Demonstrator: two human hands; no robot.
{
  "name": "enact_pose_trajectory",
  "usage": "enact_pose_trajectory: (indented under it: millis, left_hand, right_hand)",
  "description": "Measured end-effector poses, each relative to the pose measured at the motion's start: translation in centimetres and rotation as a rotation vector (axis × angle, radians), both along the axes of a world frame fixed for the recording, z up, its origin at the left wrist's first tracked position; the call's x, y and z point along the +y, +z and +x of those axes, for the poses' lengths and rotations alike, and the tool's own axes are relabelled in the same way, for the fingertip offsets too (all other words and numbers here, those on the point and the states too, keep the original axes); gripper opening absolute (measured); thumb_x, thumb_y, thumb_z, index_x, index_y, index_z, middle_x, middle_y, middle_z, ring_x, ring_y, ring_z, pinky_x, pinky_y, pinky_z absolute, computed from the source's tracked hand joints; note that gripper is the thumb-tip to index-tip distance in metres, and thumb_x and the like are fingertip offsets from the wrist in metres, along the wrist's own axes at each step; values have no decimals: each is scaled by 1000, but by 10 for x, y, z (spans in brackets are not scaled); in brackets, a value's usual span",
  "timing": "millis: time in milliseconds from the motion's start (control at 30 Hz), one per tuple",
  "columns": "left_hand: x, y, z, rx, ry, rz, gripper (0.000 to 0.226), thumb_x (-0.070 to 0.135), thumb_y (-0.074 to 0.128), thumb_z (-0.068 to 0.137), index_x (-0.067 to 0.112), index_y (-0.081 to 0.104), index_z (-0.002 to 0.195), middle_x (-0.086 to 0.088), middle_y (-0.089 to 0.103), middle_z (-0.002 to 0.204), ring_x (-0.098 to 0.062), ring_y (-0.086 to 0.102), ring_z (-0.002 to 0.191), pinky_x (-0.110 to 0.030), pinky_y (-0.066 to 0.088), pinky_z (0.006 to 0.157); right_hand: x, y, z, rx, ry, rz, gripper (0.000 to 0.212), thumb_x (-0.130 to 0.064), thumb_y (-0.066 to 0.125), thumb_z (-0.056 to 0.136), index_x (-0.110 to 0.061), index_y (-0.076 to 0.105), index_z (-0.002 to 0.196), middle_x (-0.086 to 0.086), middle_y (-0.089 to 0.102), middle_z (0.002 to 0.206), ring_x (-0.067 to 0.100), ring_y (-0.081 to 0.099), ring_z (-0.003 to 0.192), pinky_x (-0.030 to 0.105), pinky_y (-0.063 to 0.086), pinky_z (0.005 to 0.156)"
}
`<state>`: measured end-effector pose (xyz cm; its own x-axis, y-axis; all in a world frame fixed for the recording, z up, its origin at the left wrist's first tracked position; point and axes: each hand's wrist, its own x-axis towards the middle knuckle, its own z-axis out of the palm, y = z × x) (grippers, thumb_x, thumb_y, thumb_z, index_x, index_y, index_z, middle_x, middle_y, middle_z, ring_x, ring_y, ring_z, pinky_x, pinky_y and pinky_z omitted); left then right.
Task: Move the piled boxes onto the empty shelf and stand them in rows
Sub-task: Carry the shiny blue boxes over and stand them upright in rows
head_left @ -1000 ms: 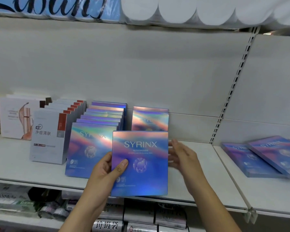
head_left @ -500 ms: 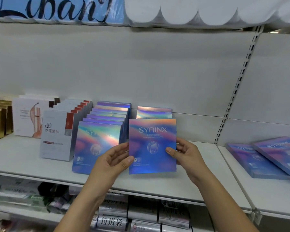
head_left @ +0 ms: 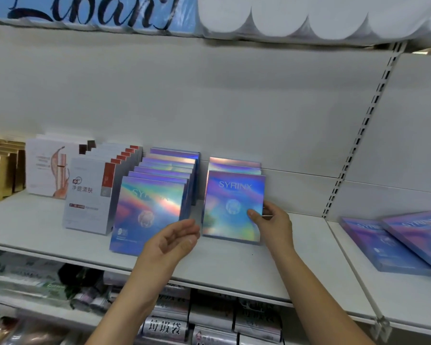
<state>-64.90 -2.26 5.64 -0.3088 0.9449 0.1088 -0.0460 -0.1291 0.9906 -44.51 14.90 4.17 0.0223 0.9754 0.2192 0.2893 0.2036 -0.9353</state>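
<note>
An iridescent blue SYRINX box (head_left: pixel 230 207) stands upright on the white shelf (head_left: pixel 222 265), at the front of a short row of two more like it (head_left: pixel 234 163). My right hand (head_left: pixel 274 224) pinches its right edge, thumb on the front face. My left hand (head_left: pixel 174 239) hovers open, palm up, just left of that box and touches nothing. To the left stands a longer row of several SYRINX boxes (head_left: pixel 148 212). Two SYRINX boxes (head_left: pixel 393 242) lie flat, overlapping, on the neighbouring shelf at the right.
White boxes with red tabs (head_left: pixel 90 195), a white box with an orange figure (head_left: pixel 49 165) and gold boxes (head_left: pixel 0 173) stand further left. A slotted upright (head_left: pixel 358 135) divides the two shelf bays. Packaged goods (head_left: pixel 164 327) fill the shelf below.
The held box went back and down onto the shelf, against the short row. My left hand let go of it and drew away to the left; my right hand stays on it.
</note>
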Motion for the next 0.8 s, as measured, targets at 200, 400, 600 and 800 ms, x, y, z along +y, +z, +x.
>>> enact_pose_trajectory:
  millis: [200,400,600,800]
  left_hand:
    - [-3,-3,0,-72,0,-15,30,2,60,96,13,70,122,-5,77,114,-18,71,113,-40,48,108]
    - [-3,0,4,-98,-34,-9,41,19,71,82,16,69,123,-3,77,117,-18,69,117,-45,43,114]
    - [2,7,21,-70,-120,7,47,19,79,77,16,70,123,-2,77,116,-16,68,118,-45,41,115]
    - [28,3,74,-63,-298,-15,53,38,74,72,19,71,122,-1,77,118,-14,68,119,-45,40,115]
  right_hand:
    - [1,4,-8,-125,-131,79,21,-25,80,84,-18,73,103,-2,67,89,19,64,83,14,40,63]
    - [-4,7,-11,-189,-188,1,32,-37,78,84,-21,69,110,-9,65,90,16,62,84,26,42,65]
    - [-25,12,16,-159,-99,-26,44,-38,76,87,-20,62,125,-7,66,110,11,62,98,20,46,79]
    - [-64,27,93,-115,-163,-6,37,-35,71,91,-29,61,126,-15,65,119,0,63,106,15,48,82]
